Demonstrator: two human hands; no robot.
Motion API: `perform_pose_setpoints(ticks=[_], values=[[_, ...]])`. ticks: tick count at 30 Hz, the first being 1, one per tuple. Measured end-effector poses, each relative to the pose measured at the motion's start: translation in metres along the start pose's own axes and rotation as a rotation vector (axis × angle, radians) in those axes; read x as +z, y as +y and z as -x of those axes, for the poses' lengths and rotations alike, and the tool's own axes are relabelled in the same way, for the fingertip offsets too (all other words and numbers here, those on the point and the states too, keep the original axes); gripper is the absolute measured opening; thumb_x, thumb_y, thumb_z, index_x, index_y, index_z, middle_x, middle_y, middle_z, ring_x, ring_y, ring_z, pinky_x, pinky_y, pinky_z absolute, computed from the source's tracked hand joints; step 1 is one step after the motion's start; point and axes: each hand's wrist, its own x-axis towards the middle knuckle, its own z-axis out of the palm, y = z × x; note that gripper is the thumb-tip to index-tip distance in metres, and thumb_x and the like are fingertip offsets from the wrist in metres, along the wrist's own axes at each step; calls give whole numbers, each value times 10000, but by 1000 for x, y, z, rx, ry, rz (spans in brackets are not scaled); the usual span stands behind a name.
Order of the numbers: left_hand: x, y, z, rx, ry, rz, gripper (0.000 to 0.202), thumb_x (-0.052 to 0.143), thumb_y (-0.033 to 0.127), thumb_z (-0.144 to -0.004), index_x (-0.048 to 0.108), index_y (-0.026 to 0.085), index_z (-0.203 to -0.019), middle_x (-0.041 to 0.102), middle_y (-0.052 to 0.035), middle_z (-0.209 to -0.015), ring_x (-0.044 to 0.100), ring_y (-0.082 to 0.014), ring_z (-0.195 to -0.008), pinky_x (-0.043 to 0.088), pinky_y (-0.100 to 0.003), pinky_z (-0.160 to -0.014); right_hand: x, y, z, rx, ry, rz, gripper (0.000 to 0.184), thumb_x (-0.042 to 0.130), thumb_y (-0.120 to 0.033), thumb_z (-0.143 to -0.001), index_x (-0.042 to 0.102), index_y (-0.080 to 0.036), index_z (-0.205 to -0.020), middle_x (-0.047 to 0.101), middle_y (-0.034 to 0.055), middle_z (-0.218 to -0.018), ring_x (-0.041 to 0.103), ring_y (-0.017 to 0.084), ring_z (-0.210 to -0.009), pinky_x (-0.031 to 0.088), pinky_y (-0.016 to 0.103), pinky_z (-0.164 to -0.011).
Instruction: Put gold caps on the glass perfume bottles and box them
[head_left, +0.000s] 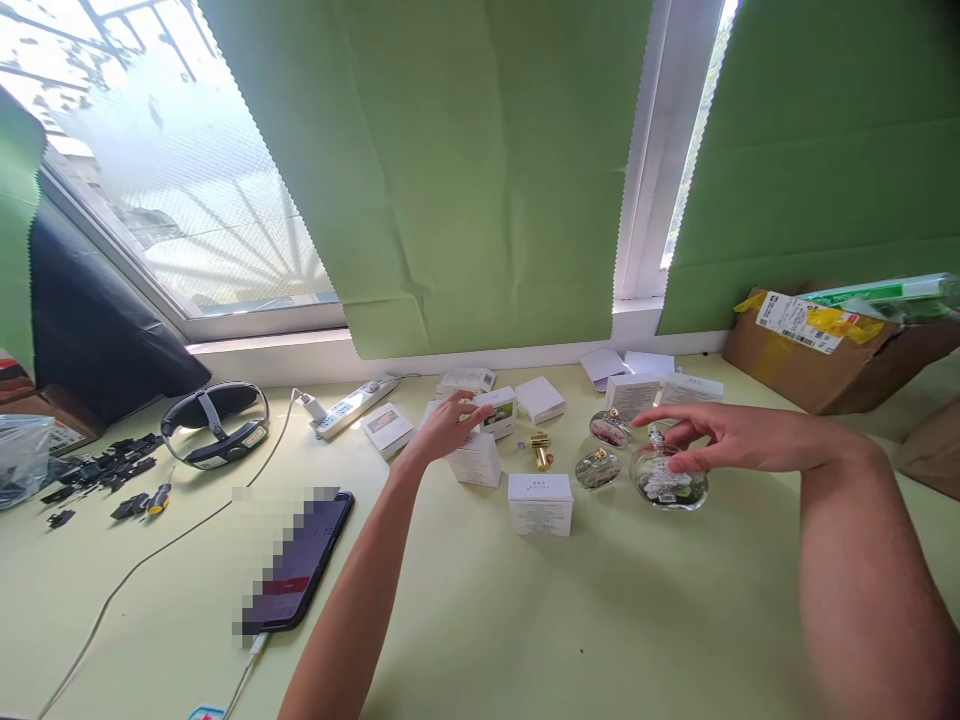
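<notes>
My left hand [448, 428] reaches over a cluster of small white boxes, fingers stretched out. Under it stands a white box [475, 462], and at its fingertips is a white box with a picture panel [498, 412]; whether the fingers touch either is unclear. On the right, my right hand [705, 438] is at a clear glass perfume bottle [670, 488], thumb and index finger apart around its silver neck and partly covering it. Two smaller oval bottles, one upper [610, 428] and one lower [598, 468], are left of it. Gold caps [540, 452] lie between boxes and bottles.
A printed white box [540, 504] stands in front. More white boxes [631, 394] line the back. On the left are a phone [300, 570], cable, power strip [354, 406], headset [217, 425], screwdriver [160, 498] and black parts [105, 470]. A cardboard box [825, 350] sits back right.
</notes>
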Motion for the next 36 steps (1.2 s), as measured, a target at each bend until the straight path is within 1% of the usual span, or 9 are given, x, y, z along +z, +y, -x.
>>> perform_pose_setpoints(ticks=[5, 11, 14, 18, 21, 24, 28, 32, 36], values=[[-11, -19, 0, -96, 52, -15, 660, 287, 698, -916, 763, 250, -1009, 551, -71, -1365, 637, -242, -1023, 513, -353, -899, -2, 2, 2, 15, 31, -1, 726, 660, -548, -803, 419, -373, -1465, 660, 31, -1288, 572, 309, -1233, 487, 373, -980], [-16, -37, 0, -166, 93, -69, 593, 359, 661, -912, 754, 225, -983, 582, -98, -1323, 607, -289, -1108, 480, -392, -955, -1, 0, 3, 37, 54, 6, 746, 665, -573, -787, 418, -373, -1462, 654, 52, -1280, 594, 304, -1190, 478, 374, -974], [-20, -30, 1, -139, 120, -104, 508, 395, 591, -928, 727, 218, -1021, 562, -106, -1341, 536, -302, -1220, 426, -425, -1030, 0, -5, 7, 12, 58, 19, 732, 634, -570, -823, 389, -355, -1478, 631, 74, -1310, 583, 285, -1200, 447, 368, -996], [-25, -2, 0, -59, 161, -153, 447, 367, 528, -959, 622, 241, -1188, 531, -76, -1361, 452, -267, -1308, 370, -418, -1090, 1, -10, 10, -16, 80, 41, 710, 635, -562, -827, 400, -366, -1468, 616, 65, -1338, 530, 287, -1266, 440, 349, -988], [-21, 20, -15, 48, 40, -263, 435, 333, 479, -984, 562, 237, -1263, 555, -66, -1337, 495, -245, -1269, 391, -384, -1068, 2, -12, 9, -18, 87, 51, 684, 640, -560, -822, 415, -402, -1448, 629, 35, -1324, 532, 281, -1267, 445, 349, -980], [-6, 31, -42, 120, -139, -331, 392, 456, 432, -955, 561, 245, -1282, 561, -46, -1353, 513, -230, -1268, 404, -327, -1055, 5, -18, 5, -35, 76, 43, 670, 636, -558, -826, 416, -410, -1442, 639, 22, -1310, 567, 272, -1225, 458, 359, -966], [21, 38, -78, 130, -331, -468, 442, 646, 325, -871, 553, 172, -1275, 550, -116, -1344, 549, -262, -1210, 457, -404, -1010, 9, -26, 1, -82, 65, 38, 691, 636, -556, -823, 406, -397, -1455, 653, 23, -1289, 608, 266, -1162, 481, 367, -937], [38, 49, -94, 156, -425, -567, 371, 573, 360, -935, 556, 153, -1242, 574, -104, -1261, 594, -230, -1098, 519, -465, -926, 7, -20, 4, -66, 90, 72, 692, 637, -563, -820, 397, -415, -1453, 648, 19, -1293, 612, 271, -1159, 484, 378, -940], [43, 67, -96, 205, -500, -564, 455, 635, 275, -881, 519, 216, -1316, 519, -107, -1381, 505, -263, -1254, 434, -439, -1035, 2, -10, 8, 4, 145, 88, 689, 640, -579, -810, 398, -434, -1438, 646, 18, -1293, 599, 290, -1183, 481, 402, -958]])
